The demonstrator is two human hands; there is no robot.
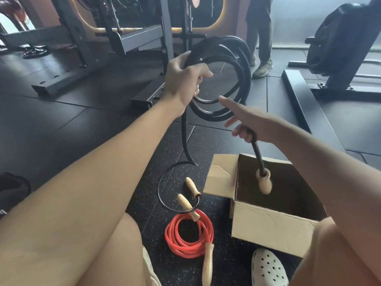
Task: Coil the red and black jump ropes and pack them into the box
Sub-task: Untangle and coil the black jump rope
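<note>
Head view, the only 1 I've got. The red jump rope [185,250] is coiled, a tidy ring lying on the near floor mat [222,263] just left of the box [268,223], but it isn't packed. The box stands open and looks empty inside, as far as I can see into it. The black jump rope [244,75] is mid-coil: my left hand [185,77] is clenched around a bundle of several loops, held up in the air at far centre. 1 strand drops from that fist to the floor and curls round to the floor handle [192,188], which lies just beside the red rope's upper handle, so that tail is left to gather. My right hand [253,124], nearer and right of the loops, has its lower fingers curled round the rope's other end, index finger stretched toward the coil. Below it the dangling handle [265,182] hangs over the box opening. I'd call it roughly halfway: 1 rope coiled, 1 partly, 0 packed. A white clog [268,269] sits near right.
</note>
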